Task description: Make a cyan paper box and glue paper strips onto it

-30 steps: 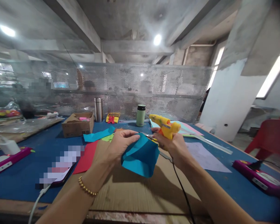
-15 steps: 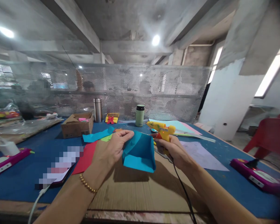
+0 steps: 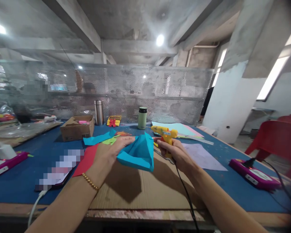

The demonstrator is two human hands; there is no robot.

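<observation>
Between my hands, above a sheet of cardboard (image 3: 121,197), is a folded blue paper box (image 3: 138,153). My left hand (image 3: 116,149) is closed on its left side; the box hides part of those fingers. The box tilts, with its folded front edge toward me. My right hand (image 3: 177,152) grips a yellow hot glue gun (image 3: 168,134) by its handle, and a small light glows on its body. The nozzle points left, beyond the box's upper right corner. From the handle a black cord (image 3: 188,197) runs down over the table edge.
Left of the cardboard lie red paper (image 3: 87,160) and a phone (image 3: 60,178) on a cable. Behind stand a carton (image 3: 76,131), a steel flask (image 3: 99,113) and a green bottle (image 3: 142,119). Purple paper (image 3: 203,157) and a power strip (image 3: 253,174) lie right.
The blue box has turned and tipped in my left hand, so its opening now faces differently. The glue gun stays in my right hand. The whole view has shifted slightly.
</observation>
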